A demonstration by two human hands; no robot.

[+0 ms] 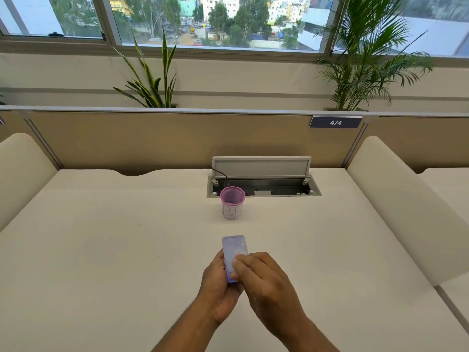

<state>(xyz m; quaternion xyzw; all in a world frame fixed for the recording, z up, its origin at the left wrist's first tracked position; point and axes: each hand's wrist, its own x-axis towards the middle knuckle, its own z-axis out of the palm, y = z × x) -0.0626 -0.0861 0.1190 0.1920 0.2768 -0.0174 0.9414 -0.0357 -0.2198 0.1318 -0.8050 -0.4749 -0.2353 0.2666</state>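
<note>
Since the purple case (233,247) looks light, stiff and smooth, it may slip. At lower centre of the frame, above the worktop (101,237), your left grip (218,288) clasps its long edges and your right grip (264,278) pinches its near end; hold it there.

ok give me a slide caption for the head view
Left hand holds a lilac case over the desk, right hand touching it, pink mesh cup beyond.
</note>
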